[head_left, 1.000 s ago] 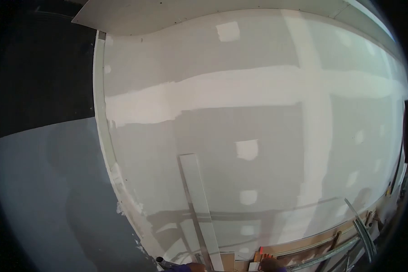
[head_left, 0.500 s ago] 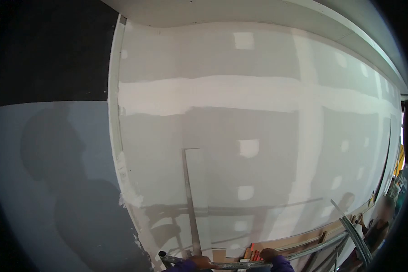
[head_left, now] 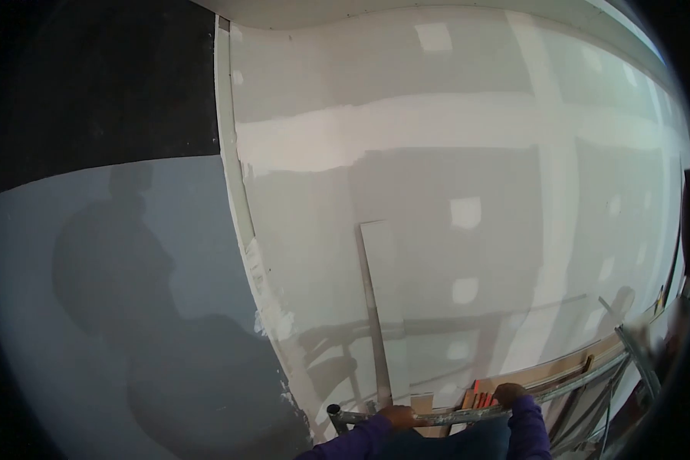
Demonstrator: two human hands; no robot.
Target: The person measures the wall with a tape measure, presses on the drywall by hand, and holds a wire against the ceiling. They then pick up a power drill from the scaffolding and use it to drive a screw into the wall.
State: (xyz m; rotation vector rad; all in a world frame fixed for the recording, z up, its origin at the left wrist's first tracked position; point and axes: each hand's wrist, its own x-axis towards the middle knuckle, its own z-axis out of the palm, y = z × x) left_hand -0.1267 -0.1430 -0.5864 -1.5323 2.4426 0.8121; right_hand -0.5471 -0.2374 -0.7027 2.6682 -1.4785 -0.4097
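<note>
A metal pipe rail (head_left: pixel 460 416), spattered with pale marks, crosses the bottom of the view. My left hand (head_left: pixel 397 416) is closed on it near its left end, the purple sleeve below. Further right along the same rail, my right hand (head_left: pixel 508 395) is closed over it, fingers partly hidden. Just beyond my left hand a long narrow strip of board (head_left: pixel 382 322) stands leaning against the plasterboard wall. Several red items (head_left: pixel 483 399) lie next to my right hand, beyond the rail; their kind is not clear.
The plasterboard wall (head_left: pixel 445 176) carries pale filler bands and patches. On the left is a grey and black wall (head_left: pixel 38 253) with a shadow. Metal bars (head_left: pixel 638 360) and brown boards (head_left: pixel 552 372) are at lower right, near a blurred person (head_left: pixel 671 337).
My view has turned left and down, so the wall, rail and strip appear further right. Both hands stay on the rail. More of my sleeves and legs shows.
</note>
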